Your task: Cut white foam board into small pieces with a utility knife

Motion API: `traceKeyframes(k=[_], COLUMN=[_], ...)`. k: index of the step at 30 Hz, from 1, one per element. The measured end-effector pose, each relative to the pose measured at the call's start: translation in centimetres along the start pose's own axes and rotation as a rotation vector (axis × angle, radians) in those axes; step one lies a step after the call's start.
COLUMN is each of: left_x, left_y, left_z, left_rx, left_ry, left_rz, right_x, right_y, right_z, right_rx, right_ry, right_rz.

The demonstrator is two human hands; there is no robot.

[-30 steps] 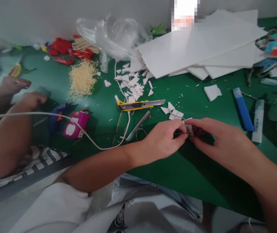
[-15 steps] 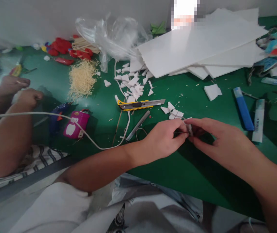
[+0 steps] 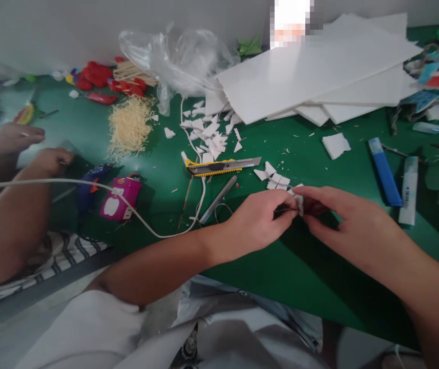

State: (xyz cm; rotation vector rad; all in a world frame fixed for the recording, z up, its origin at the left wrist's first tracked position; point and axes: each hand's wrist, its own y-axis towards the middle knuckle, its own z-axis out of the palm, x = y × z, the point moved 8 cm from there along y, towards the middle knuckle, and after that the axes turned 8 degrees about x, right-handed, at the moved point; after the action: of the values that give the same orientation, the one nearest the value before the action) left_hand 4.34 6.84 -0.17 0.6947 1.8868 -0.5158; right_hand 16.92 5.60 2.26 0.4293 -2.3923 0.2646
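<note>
White and small, with a rough, uneven edge, the chip [image 3: 300,205] sits between the person's two hands, just above the green table [image 3: 319,271] and beside a few white scraps [image 3: 278,180]. Only a narrow, crumbly-looking strip of it shows; the fingers hide the rest. The right hand [image 3: 352,220] pinches it, forefinger at the top and thumb at the bottom, with a gap open behind them. The left hand [image 3: 261,220] has its thumb and forefinger pressed together around a thin dark strand [image 3: 286,209] that runs toward the chip; whether its tips also touch the chip cannot be told.

Little differs from half a second ago: both hands keep the same grip, and the whole view has slid very slightly left. At the far left, a co-worker's near hand [image 3: 52,161] lies a touch lower than it did.

The table is smooth with a dull shine. The cutter [image 3: 223,165] has a yellow-edged body and a slim grey blade; a silvery rod [image 3: 219,199] slants below it. Flat, matt white sheets [image 3: 319,72] overlap behind, next to a crinkled clear bag [image 3: 188,51]. Pale, curly shreds [image 3: 130,125] form a loose heap. A white cord [image 3: 161,236] loops past a glossy pink box [image 3: 121,199] with rounded corners.
</note>
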Motion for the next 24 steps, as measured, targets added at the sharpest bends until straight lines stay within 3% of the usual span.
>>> traceKeyframes(k=[24], left_x=[0.1], left_y=[-0.2], left_z=[0.1], left_rx=[0.021], left_ry=[0.062], left_rz=[-0.022], right_x=[1.5], right_y=[-0.6], right_z=[-0.1], right_rx=[-0.089], right_ry=[-0.188], right_rz=[-0.091])
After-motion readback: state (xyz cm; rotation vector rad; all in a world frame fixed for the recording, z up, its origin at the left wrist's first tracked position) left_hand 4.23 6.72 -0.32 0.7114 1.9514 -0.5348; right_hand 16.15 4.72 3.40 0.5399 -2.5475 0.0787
